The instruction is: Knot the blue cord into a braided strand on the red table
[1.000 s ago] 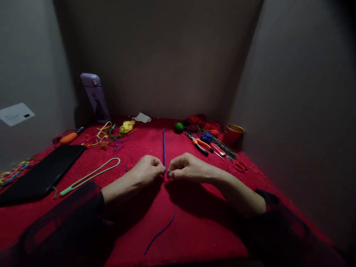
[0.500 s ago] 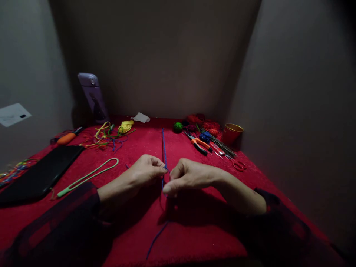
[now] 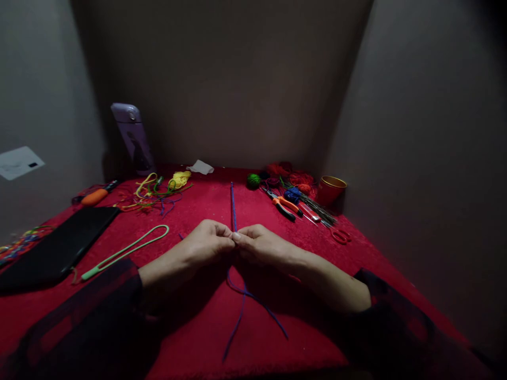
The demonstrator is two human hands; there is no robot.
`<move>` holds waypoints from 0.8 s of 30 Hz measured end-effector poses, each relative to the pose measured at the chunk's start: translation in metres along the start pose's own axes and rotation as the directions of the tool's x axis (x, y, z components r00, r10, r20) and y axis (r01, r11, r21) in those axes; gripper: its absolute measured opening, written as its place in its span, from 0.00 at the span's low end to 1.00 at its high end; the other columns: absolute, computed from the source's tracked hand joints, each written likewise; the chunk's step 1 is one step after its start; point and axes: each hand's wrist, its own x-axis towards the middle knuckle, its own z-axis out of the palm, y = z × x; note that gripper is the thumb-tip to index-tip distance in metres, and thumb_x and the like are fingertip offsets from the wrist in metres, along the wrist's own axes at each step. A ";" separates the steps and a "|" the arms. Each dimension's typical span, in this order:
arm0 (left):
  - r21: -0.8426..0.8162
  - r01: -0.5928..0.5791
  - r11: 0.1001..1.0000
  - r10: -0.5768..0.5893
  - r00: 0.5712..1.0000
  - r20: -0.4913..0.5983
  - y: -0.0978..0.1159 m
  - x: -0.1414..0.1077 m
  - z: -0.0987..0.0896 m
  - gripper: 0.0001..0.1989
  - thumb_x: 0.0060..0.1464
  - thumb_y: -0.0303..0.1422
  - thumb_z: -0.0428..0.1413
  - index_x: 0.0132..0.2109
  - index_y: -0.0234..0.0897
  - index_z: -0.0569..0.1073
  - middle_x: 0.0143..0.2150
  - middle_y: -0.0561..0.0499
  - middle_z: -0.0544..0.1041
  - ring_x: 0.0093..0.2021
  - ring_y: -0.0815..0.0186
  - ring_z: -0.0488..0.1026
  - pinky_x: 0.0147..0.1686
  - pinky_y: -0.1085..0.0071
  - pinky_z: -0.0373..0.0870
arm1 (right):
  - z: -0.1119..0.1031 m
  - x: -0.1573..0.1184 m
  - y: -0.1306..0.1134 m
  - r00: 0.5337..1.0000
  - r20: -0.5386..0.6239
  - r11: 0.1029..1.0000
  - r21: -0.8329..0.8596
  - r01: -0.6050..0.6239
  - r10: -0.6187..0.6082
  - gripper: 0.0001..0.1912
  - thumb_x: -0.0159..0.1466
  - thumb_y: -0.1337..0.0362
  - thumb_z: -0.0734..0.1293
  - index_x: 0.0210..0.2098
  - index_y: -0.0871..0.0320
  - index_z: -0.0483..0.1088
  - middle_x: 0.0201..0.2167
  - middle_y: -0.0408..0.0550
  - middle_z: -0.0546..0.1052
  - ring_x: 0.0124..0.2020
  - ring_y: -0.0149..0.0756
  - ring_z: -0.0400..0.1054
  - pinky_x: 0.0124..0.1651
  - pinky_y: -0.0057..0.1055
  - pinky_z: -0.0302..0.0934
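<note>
A blue cord (image 3: 233,208) runs from the far middle of the red cloth down to both hands. My left hand (image 3: 206,243) is closed, pinching the cord between thumb and fingertips. Opposite it, my right hand (image 3: 263,244) pinches at the same spot, its thumb touching the left fingertips. The exact point where the cord is gripped is hidden by the fingers. Below the hands, two loose cord ends cross on the cloth and spread toward me, one to the left and one to the right.
Left lie a pale green loop (image 3: 127,250), a black flat case (image 3: 59,248), an orange-handled tool (image 3: 95,197) and yellow yarn (image 3: 179,180); a purple bottle (image 3: 134,140) stands behind. Right are pliers (image 3: 285,206), red scissors (image 3: 340,236), a green yarn ball (image 3: 253,181) and a red cup (image 3: 329,191).
My right hand has moved up and left to meet the left fingertips, its fingers now pinching there. The loose cord ends have shifted and now lie crossed. My left hand has barely moved.
</note>
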 end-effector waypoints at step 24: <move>0.600 -0.274 0.752 0.286 0.955 0.078 0.005 -0.020 -0.004 0.08 0.42 0.28 0.49 0.19 0.35 0.69 0.17 0.54 0.63 0.18 0.73 0.55 0.20 0.74 0.46 | -0.002 0.003 0.008 0.999 -0.020 0.993 0.112 0.031 -0.029 0.08 0.54 0.66 0.60 0.20 0.60 0.61 0.12 0.34 0.54 0.13 0.20 0.44 0.15 0.22 0.38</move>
